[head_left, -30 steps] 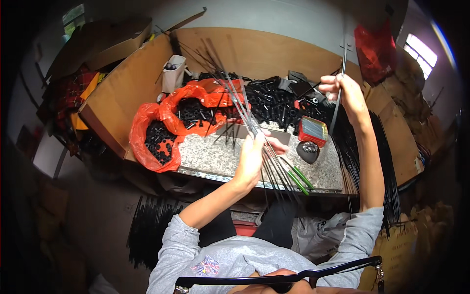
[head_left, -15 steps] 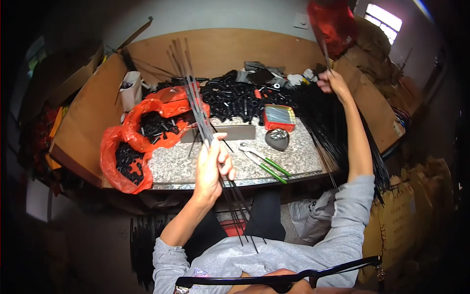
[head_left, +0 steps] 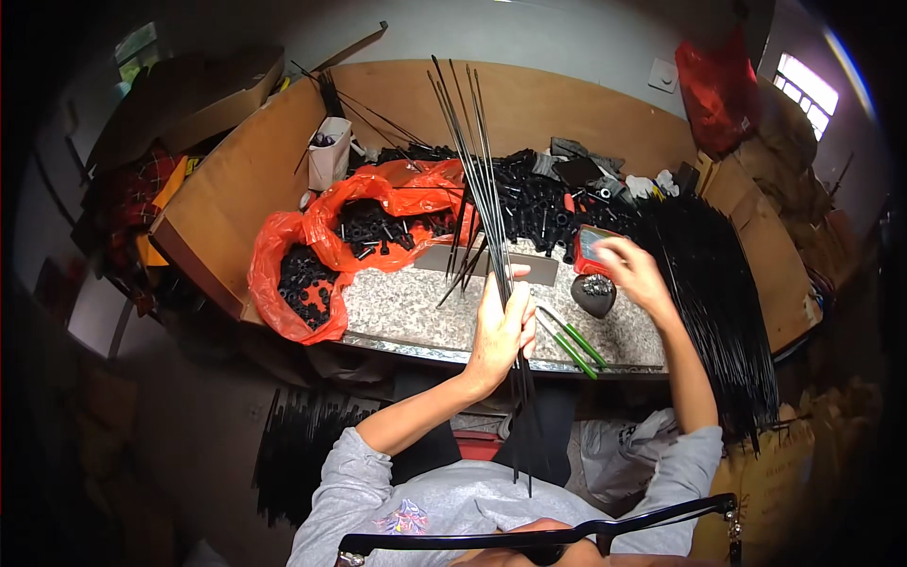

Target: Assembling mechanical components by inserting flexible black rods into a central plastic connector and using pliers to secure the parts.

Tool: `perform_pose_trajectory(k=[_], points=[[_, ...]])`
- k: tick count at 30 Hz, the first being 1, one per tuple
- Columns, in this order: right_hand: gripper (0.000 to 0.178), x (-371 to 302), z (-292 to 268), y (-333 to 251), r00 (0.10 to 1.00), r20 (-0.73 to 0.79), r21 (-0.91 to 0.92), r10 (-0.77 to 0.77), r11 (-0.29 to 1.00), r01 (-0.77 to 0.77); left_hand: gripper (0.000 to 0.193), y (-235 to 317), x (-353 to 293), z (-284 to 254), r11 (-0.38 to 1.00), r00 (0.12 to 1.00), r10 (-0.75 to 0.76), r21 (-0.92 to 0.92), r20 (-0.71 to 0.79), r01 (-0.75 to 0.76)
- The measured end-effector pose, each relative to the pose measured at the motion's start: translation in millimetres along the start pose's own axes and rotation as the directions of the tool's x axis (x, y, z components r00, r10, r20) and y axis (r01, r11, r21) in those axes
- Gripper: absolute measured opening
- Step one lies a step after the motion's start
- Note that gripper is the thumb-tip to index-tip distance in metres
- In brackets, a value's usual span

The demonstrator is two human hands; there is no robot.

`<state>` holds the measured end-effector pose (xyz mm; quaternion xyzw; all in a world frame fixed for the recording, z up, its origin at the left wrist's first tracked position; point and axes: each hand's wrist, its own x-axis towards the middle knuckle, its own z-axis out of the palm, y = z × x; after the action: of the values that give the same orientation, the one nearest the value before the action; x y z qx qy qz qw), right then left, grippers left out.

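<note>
My left hand [head_left: 504,326] is closed around a bundle of thin black rods [head_left: 490,213], which stand steeply, their tops fanned out above the bench and their lower ends hanging past its front edge. Over the right side of the bench, my right hand [head_left: 641,276] reaches to a red box [head_left: 590,267] of thin pieces. Motion smears its fingers, so whether they grip anything cannot be seen. Just below the box sits a dark, rounded dish [head_left: 593,300] with small shiny metal bits. Green-handled pliers [head_left: 574,348] lie between the hands near the front edge.
Red plastic bags [head_left: 269,283] with small black parts line the left. Black fittings [head_left: 539,203] are heaped along the back. A large stack of black rods [head_left: 713,293] covers the right end. Wooden panels [head_left: 406,99] wall the bench. A white container [head_left: 329,156] stands back left.
My right hand has come down and left from the rod stack at the far right to the red box. My left hand keeps its bundle, now more upright. The whole view has shifted.
</note>
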<state>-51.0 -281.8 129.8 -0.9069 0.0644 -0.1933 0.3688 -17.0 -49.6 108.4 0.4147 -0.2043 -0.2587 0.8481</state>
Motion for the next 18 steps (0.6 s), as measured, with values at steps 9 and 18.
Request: perform_pose_trajectory(k=[9,18], points=[[0.023,33.3,83.2,-86.5,0.888,0.461,0.698,-0.007,0.621,-0.357,0.023,-7.0,10.9,-14.2,0.929,0.997,0.034,0.366,0.065,-0.055],[0.019,-43.8,43.0,-96.3,0.778,0.624,0.523,-0.065,0.775,-0.355,0.044,71.0,42.9,-47.9,0.742,0.894,0.449,0.552,0.01,-0.379]])
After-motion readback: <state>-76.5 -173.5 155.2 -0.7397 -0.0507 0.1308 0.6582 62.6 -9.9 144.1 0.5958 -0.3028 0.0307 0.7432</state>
